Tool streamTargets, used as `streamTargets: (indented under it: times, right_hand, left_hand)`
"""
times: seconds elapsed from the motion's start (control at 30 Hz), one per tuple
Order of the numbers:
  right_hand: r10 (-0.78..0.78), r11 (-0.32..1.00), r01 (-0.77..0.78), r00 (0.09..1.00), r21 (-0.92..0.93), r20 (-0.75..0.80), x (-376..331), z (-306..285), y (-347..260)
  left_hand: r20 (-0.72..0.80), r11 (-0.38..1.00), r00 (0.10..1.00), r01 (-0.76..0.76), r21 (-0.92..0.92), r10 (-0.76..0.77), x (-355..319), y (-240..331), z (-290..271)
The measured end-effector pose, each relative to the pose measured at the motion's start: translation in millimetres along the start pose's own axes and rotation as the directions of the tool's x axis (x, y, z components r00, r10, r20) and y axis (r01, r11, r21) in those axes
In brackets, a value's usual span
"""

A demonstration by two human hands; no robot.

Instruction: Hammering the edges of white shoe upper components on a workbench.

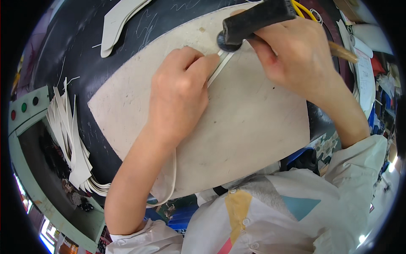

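Note:
My right hand (296,55) is closed round a hammer, whose wooden handle (343,52) sticks out behind the wrist. The hammer's black head (258,22) is over the far part of a pale board, its round face down at a narrow white strip (220,70). Whether the face presses on the strip I cannot tell. My left hand (182,84) is closed on this strip close to the hammer, and its fingertips are partly hidden. A further length of white strip (174,173) hangs in a loop past my left forearm over the board's near edge.
The pale board (253,122) lies on a black tabletop (139,31). White cut pieces (120,21) lie at the far left, and a bundle of white strips (74,144) hangs by the left edge. A green machine panel with buttons (24,107) stands left. A yellow cable (305,10) runs behind the hammer.

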State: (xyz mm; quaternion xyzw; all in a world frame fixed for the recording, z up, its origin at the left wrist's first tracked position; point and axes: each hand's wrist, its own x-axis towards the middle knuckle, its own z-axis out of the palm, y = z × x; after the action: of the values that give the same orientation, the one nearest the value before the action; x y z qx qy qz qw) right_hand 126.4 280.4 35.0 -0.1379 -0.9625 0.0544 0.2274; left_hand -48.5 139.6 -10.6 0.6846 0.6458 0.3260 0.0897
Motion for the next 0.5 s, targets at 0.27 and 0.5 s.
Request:
streamTargets:
  times: [0.27, 0.5]
  right_hand:
    - [0.053, 0.998, -0.054, 0.998, 0.029, 0.037, 6, -6, -14]
    - [-0.021, 1.0, 0.02, 0.998, 0.01, 0.055, 6, 1, -12]
  left_hand:
    - [0.036, 0.979, 0.992, -0.127, 0.157, 0.122, -16, 8, -2]
    - [0.016, 0.965, 0.997, -0.082, 0.249, 0.081, -32, 15, 1]
